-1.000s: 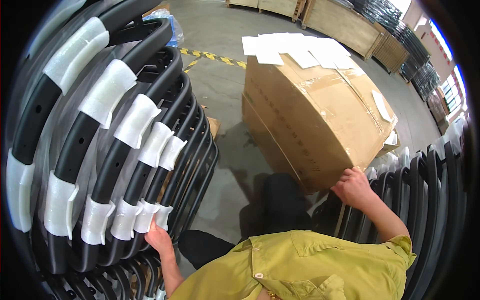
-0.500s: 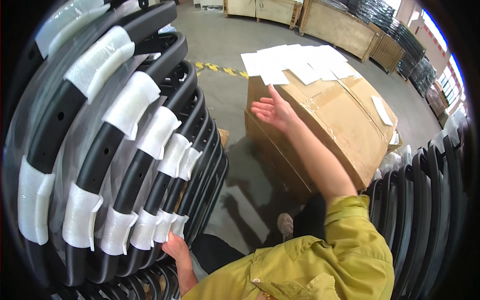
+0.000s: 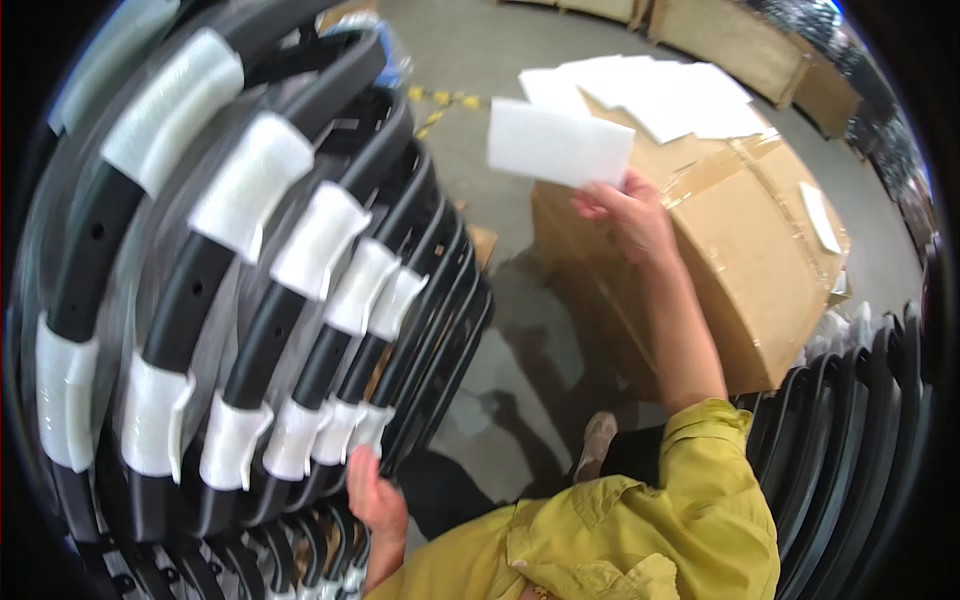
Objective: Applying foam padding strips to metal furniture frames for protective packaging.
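The right hand (image 3: 628, 215) pinches a white foam sheet (image 3: 560, 145) by its lower right corner, thumb and fingers closed on it, and holds it in the air just above the near edge of the big cardboard box (image 3: 730, 250). The sheet hangs flat and free of the box, apart from the stack of like white sheets (image 3: 650, 95) lying on the box's top, so it reads as one piece taken singly off that pile.

Left of the box, across a strip of bare concrete floor (image 3: 520, 340), stands a close row of black curved frames (image 3: 300, 330), each bound with white foam wraps (image 3: 250, 185) at matching spots, likely padding to keep the frames from rubbing. The left hand (image 3: 375, 500) rests against the lowest end of the row, by the last wrapped frame, fingers curled on it as if to steady it; whether its grip fully closes I cannot tell. More black frames (image 3: 850, 420) stand right of the box.
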`<control>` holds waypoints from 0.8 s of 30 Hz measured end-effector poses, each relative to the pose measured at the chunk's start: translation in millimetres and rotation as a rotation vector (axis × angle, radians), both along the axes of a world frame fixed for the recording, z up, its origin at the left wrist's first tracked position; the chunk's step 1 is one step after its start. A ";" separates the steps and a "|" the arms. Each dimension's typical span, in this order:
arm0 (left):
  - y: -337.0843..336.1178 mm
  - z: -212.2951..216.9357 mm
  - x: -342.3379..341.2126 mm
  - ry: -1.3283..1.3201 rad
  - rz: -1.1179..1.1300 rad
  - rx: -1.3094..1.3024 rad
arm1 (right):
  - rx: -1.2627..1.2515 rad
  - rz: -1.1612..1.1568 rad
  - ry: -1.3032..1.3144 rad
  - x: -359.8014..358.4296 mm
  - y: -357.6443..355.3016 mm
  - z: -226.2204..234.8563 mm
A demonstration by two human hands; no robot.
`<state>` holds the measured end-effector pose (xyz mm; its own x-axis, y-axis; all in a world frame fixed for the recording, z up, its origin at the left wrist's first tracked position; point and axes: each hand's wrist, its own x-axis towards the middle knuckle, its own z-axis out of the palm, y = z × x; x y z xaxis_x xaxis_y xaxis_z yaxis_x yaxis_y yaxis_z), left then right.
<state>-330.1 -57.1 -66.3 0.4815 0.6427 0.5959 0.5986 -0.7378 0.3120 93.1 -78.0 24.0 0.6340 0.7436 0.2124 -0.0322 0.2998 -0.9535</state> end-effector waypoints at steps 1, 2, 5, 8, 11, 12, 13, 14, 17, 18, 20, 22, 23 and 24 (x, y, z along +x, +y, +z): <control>-0.1 9.2 8.5 -0.084 -0.191 0.011 | -0.232 -0.029 -0.209 -3.1 -17.5 1.8; -4.7 22.8 17.6 -0.058 -0.249 -0.020 | -0.463 -0.035 -0.423 -9.8 -32.6 2.9; 7.6 38.3 69.7 -0.027 -0.279 -0.042 | -0.772 0.109 -0.932 -43.0 -42.3 -7.7; 10.4 32.3 120.1 0.068 -0.422 -0.347 | -0.578 0.485 -1.214 -75.7 -40.3 -58.5; 7.1 -13.5 131.3 0.033 -0.336 -1.067 | -0.668 0.912 -0.839 -98.0 -32.1 -75.3; 4.9 -28.6 132.9 -0.032 -0.191 -1.342 | -0.655 0.921 -0.828 -95.7 -31.2 -88.4; 2.6 -39.7 137.8 -0.297 -0.156 -1.349 | -0.593 0.883 -0.367 -91.9 -30.8 -109.3; 1.8 -47.4 140.7 -0.561 -0.118 -1.335 | -0.513 0.822 0.087 -89.8 -31.5 -126.8; 13.7 -47.0 143.9 -0.617 0.019 -1.405 | -0.497 0.860 0.276 -96.3 -29.7 -159.8; 17.2 -45.1 143.0 -0.596 0.019 -1.391 | -0.491 0.867 0.382 -102.5 -27.2 -170.5; 26.3 -43.0 137.4 -0.407 0.046 -1.060 | -0.461 0.855 0.420 -101.9 -13.9 -192.8; 38.3 -21.5 129.1 -0.100 -0.021 -0.369 | -0.568 0.715 0.380 -90.1 0.5 -215.2; 48.8 -17.3 124.6 0.066 -0.009 -0.154 | -0.579 0.677 0.329 -87.1 10.3 -218.1; 56.7 -13.2 119.4 0.236 0.013 0.063 | -0.566 0.694 0.330 -91.0 24.0 -218.8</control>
